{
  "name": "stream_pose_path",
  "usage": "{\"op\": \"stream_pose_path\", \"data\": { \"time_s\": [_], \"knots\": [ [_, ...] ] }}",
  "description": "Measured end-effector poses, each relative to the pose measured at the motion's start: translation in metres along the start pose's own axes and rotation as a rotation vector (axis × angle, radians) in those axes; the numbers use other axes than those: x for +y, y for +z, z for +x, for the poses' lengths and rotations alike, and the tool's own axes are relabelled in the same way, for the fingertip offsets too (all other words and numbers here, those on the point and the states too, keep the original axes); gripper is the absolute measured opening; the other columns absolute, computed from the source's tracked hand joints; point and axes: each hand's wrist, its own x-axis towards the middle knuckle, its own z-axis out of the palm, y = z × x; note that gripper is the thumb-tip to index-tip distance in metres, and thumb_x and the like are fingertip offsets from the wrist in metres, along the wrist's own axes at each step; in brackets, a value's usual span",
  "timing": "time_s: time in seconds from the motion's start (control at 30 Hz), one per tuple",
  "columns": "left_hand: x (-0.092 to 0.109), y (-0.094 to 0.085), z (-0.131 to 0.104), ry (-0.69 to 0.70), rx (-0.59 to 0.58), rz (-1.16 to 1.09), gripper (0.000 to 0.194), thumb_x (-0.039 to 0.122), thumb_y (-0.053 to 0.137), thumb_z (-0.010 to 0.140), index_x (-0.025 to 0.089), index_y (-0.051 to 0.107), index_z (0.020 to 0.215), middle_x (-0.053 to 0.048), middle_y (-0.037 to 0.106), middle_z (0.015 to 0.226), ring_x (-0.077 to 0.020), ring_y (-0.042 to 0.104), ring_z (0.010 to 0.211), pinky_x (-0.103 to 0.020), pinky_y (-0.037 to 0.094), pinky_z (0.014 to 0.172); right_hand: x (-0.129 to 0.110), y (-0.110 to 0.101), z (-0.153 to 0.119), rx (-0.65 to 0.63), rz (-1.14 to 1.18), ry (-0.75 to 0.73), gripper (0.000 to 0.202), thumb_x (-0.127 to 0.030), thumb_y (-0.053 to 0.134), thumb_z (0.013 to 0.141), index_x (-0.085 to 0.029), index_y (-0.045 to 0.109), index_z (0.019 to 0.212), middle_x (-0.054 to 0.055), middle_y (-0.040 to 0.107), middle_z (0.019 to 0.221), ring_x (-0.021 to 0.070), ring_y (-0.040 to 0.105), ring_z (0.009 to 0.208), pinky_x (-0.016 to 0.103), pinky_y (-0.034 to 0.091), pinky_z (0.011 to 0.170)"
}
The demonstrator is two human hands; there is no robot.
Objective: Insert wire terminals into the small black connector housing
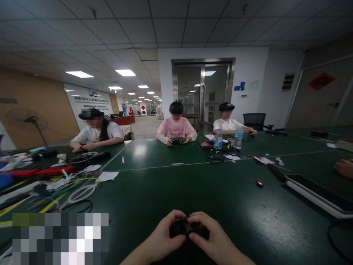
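Near the front edge of the green table, my left hand (pixel 164 237) grips the left end of a small black object (pixel 188 227). Around its right end my right hand (pixel 211 233) is closed. Both thumbs and index fingers nearly meet at the middle of the object, where a small glossy part shows. The palms hide its ends, and its details are too dark to make out.
Cables (pixel 82 194), papers and tools crowd the left side of the green table (pixel 154 191). Bottles (pixel 217 140) stand beyond, a black-topped flat device (pixel 320 193) lies at right, and several people sit around. A small red-and-black item (pixel 259 183) lies right of centre.
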Motion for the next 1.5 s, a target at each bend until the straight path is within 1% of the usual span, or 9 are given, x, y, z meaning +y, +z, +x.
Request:
{"op": "stream_pose_path", "data": {
  "time_s": [0.2, 0.43, 0.8, 1.0, 1.17, 1.27, 1.37, 1.47, 1.5],
  "knots": [
    [0.0, 0.0, 0.0, -0.004, -0.014, -0.037, 0.04, 0.006, 0.057, 0.072, 0.019, 0.047, 0.109, -0.005, 0.061, 0.106, -0.021, 0.058, 0.101, -0.034, 0.044, 0.087, -0.001, 0.0, -0.001, 0.02, 0.0, -0.008, 0.023, -0.018, 0.061, 0.075, -0.026, 0.063, 0.097, 0.003, 0.064, 0.104, 0.0201, 0.06, 0.096, 0.031, 0.047, 0.083],
    [-0.001, 0.0, -0.001, -0.008, -0.023, -0.031, 0.039, 0.008, 0.057, 0.073, 0.019, 0.047, 0.109, -0.005, 0.061, 0.106, -0.0216, 0.058, 0.1, -0.035, 0.044, 0.086, 0.001, 0.001, 0.0, 0.014, 0.026, 0.008, 0.022, -0.017, 0.062, 0.075, -0.025, 0.064, 0.095, 0.003, 0.064, 0.103, 0.0198, 0.061, 0.094, 0.029, 0.048, 0.079],
    [0.0, 0.002, 0.001, -0.035, -0.002, -0.037, 0.041, 0.008, 0.058, 0.071, 0.018, 0.049, 0.109, -0.006, 0.062, 0.106, -0.023, 0.057, 0.102, -0.037, 0.042, 0.089, 0.003, 0.004, 0.003, 0.006, 0.067, 0.021, 0.019, -0.019, 0.064, 0.074, -0.024, 0.065, 0.092, 0.003, 0.063, 0.1, 0.019, 0.061, 0.091, 0.028, 0.047, 0.078],
    [-0.003, 0.001, 0.001, -0.011, -0.015, -0.033, 0.043, 0.006, 0.058, 0.07, 0.018, 0.047, 0.11, -0.006, 0.061, 0.105, -0.0223, 0.058, 0.1, -0.034, 0.044, 0.085, 0.005, 0.005, 0.003, 0.017, 0.074, 0.033, 0.022, -0.014, 0.065, 0.07, -0.024, 0.065, 0.09, 0.002, 0.063, 0.1, 0.0194, 0.06, 0.092, 0.028, 0.046, 0.078],
    [-0.006, 0.001, 0.001, -0.01, -0.012, 0.013, 0.043, 0.006, 0.058, 0.07, 0.018, 0.048, 0.111, -0.005, 0.061, 0.104, -0.0209, 0.058, 0.097, -0.032, 0.044, 0.083, 0.008, 0.006, 0.004, 0.021, 0.103, 0.034, 0.021, -0.015, 0.066, 0.07, -0.024, 0.065, 0.088, 0.003, 0.062, 0.103, 0.0204, 0.06, 0.095, 0.03, 0.047, 0.082],
    [-0.004, 0.002, 0.001, -0.016, -0.004, 0.027, 0.04, 0.009, 0.058, 0.072, 0.018, 0.049, 0.11, -0.005, 0.061, 0.103, -0.0204, 0.059, 0.095, -0.031, 0.045, 0.081, 0.006, 0.002, 0.003, 0.045, 0.105, 0.054, 0.017, -0.017, 0.066, 0.071, -0.023, 0.065, 0.087, 0.004, 0.06, 0.108, 0.0215, 0.058, 0.103, 0.032, 0.045, 0.089],
    [-0.001, 0.001, 0.001, -0.03, -0.002, 0.03, 0.04, 0.008, 0.057, 0.072, 0.019, 0.049, 0.109, -0.004, 0.061, 0.102, -0.0197, 0.058, 0.094, -0.03, 0.045, 0.08, 0.0, -0.007, 0.003, 0.109, 0.075, 0.089, 0.014, -0.023, 0.065, 0.073, -0.023, 0.066, 0.087, 0.006, 0.061, 0.111, 0.0235, 0.056, 0.108, 0.037, 0.04, 0.096],
    [0.003, 0.0, 0.0, -0.051, -0.013, 0.032, 0.039, 0.009, 0.057, 0.072, 0.019, 0.049, 0.109, -0.004, 0.061, 0.104, -0.0198, 0.058, 0.094, -0.031, 0.044, 0.082, -0.004, -0.021, 0.004, 0.166, 0.055, 0.117, 0.019, -0.029, 0.062, 0.076, -0.022, 0.065, 0.093, 0.006, 0.067, 0.097, 0.0241, 0.06, 0.098, 0.039, 0.044, 0.091],
    [0.004, 0.0, 0.0, -0.058, -0.017, 0.036, 0.039, 0.01, 0.057, 0.073, 0.02, 0.049, 0.109, -0.004, 0.061, 0.105, -0.0201, 0.057, 0.095, -0.032, 0.044, 0.082, -0.004, -0.025, 0.005, 0.197, 0.048, 0.119, 0.018, -0.03, 0.062, 0.076, -0.021, 0.065, 0.091, 0.005, 0.068, 0.093, 0.0241, 0.061, 0.095, 0.039, 0.045, 0.089]
  ]
}}
